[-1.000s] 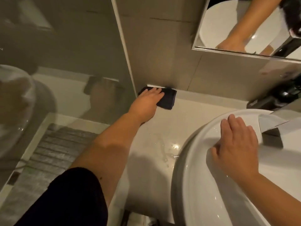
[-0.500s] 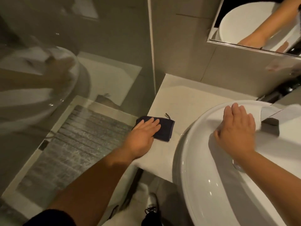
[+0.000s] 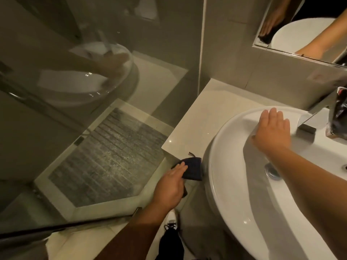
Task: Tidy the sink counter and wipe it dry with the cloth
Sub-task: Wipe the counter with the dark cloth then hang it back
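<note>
A dark blue cloth (image 3: 193, 170) hangs just past the front edge of the pale counter (image 3: 197, 117), left of the white basin (image 3: 234, 194). My left hand (image 3: 170, 186) holds the cloth, fingers over its near left part, below the counter's front edge. My right hand (image 3: 272, 132) lies flat, fingers apart, on the basin's far rim, beside the chrome tap (image 3: 309, 119). The counter surface looks matte with one small glint.
A glass shower screen (image 3: 93, 91) stands left of the counter, with a grey mat (image 3: 112, 158) on the floor behind it. A mirror (image 3: 304, 25) hangs above. A dark packet (image 3: 339, 117) sits right of the tap. My shoe (image 3: 171, 220) is below.
My left hand has dragged the cloth from the counter's back corner forward, and off the front edge. The right hand has stayed on the basin rim. The view has tilted downward.
</note>
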Tool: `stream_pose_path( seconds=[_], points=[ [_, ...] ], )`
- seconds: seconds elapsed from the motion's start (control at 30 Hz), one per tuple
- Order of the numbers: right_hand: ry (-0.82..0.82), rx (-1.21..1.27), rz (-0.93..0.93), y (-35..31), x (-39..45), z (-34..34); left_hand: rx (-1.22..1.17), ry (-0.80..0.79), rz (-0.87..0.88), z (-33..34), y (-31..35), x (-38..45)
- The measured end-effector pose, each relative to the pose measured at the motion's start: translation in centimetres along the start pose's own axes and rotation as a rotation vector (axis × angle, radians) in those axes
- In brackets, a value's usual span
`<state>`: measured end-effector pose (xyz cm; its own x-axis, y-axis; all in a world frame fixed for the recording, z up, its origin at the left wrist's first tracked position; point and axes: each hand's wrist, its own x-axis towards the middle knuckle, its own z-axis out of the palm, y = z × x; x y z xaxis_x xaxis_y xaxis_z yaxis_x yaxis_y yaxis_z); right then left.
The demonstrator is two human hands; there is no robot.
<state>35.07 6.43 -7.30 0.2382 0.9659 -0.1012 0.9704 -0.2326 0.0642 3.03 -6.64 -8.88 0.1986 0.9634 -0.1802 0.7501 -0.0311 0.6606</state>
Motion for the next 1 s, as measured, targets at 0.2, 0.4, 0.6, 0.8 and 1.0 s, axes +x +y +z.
stream_pose_path(
  seconds=[0.2, 0.4, 0.6, 0.8, 1.0],
  points=[
    [-0.025, -0.021, 0.002, 0.0, -0.2, -0.4, -1.476, 0.048, -0.796, 0.1, 3.9, -2.3],
    [-0.026, -0.055, 0.023, -0.2, -0.3, -0.3, -1.686, 0.052, -0.761, -3.9, 4.4, 2.9],
    [-0.022, -0.053, 0.050, -0.6, -0.2, -0.2, -1.225, 0.229, -0.384, -8.0, 8.0, 16.4],
    [0.059, 0.003, 0.066, -1.0, -0.1, 0.3, -0.283, 0.103, 0.215, -5.1, 12.2, 32.5],
    [0.181, 0.004, 0.065, -1.0, 0.2, 1.3, 0.621, -0.437, 0.791, 4.1, 13.2, 38.9]
  ],
)
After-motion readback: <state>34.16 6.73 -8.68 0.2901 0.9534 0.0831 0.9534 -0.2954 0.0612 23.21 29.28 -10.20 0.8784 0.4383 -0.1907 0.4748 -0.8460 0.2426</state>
